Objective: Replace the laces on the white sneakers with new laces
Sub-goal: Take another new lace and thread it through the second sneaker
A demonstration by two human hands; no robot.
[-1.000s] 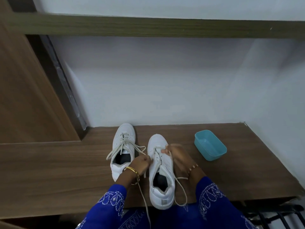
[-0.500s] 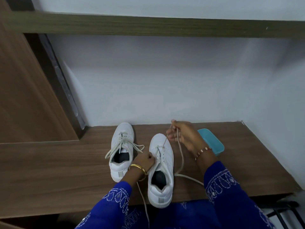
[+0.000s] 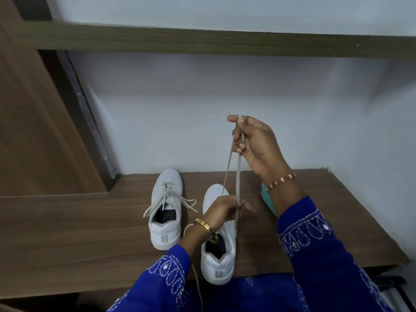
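Two white sneakers stand on the wooden desk (image 3: 67, 233). The left sneaker (image 3: 165, 210) is laced, its grey lace ends loose over the sides. The right sneaker (image 3: 219, 251) lies under my hands. High above it, my right hand (image 3: 254, 145) pinches a grey lace (image 3: 233, 174), which hangs as a double strand down to the shoe. My left hand (image 3: 221, 212), with a gold bangle, rests on the right sneaker's front and grips the lace where it meets the shoe. Another lace end trails off the desk's front edge.
A teal plastic box (image 3: 267, 199) sits on the desk behind my right wrist, mostly hidden. A white wall closes the back, with a wooden shelf (image 3: 202, 42) overhead and a wooden panel (image 3: 33, 120) on the left.
My right hand has risen from the sneaker's toe to well above the desk, drawing the lace up and out. My left hand stayed on the shoe.
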